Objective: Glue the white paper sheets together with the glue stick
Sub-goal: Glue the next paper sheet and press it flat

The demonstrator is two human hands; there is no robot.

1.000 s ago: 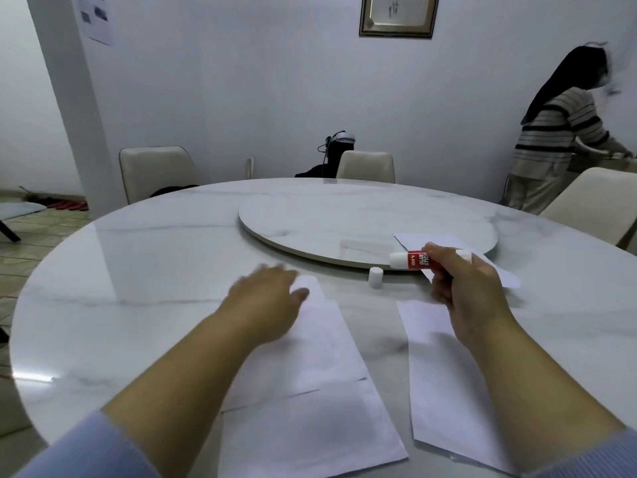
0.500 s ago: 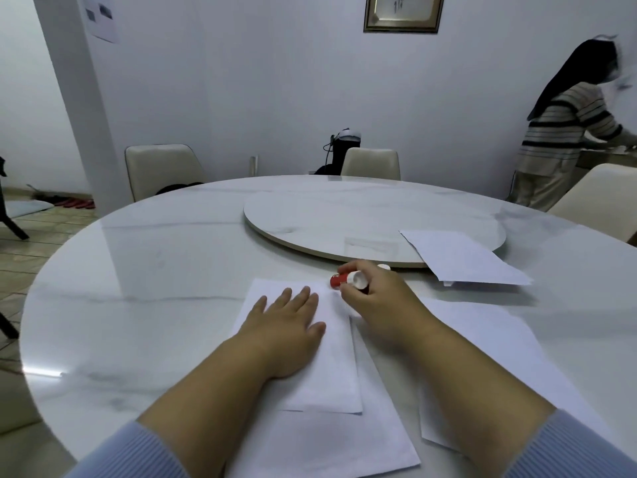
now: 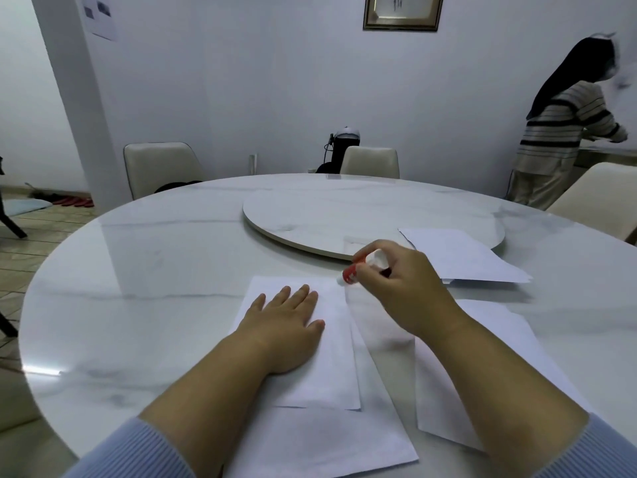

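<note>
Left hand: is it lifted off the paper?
No. The left hand lies flat, palm down, on the top sheet.

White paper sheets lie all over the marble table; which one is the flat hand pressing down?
The folded white sheet under the left hand, lying atop another sheet.

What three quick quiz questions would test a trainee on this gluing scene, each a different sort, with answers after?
1. True or false: the left hand lies flat on the top paper sheet.
2. Which hand holds the glue stick?
3. Multiple choice: the glue stick's tip is at the top sheet's A) near left corner, B) far right corner, C) centre.

Key: 1. True. 2. The right hand. 3. B.
</note>
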